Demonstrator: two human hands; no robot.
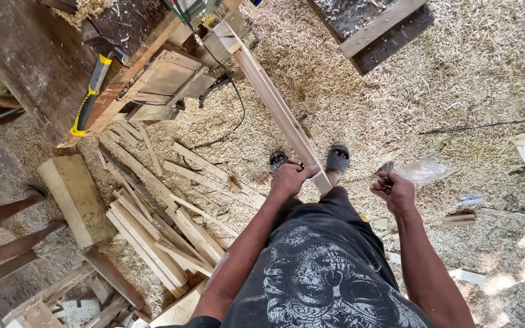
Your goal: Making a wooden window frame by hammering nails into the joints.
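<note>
The long plank [277, 109] is pale brown wood. The hammer [92, 85] has a black and yellow handle. The shirt [323, 273] is black with a grey printed pattern. The floor [457, 79] is covered with light yellow shavings.

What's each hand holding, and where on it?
The left hand grips the long wooden plank at its near end. The right hand is closed on a small dark object; what it is cannot be told.
</note>
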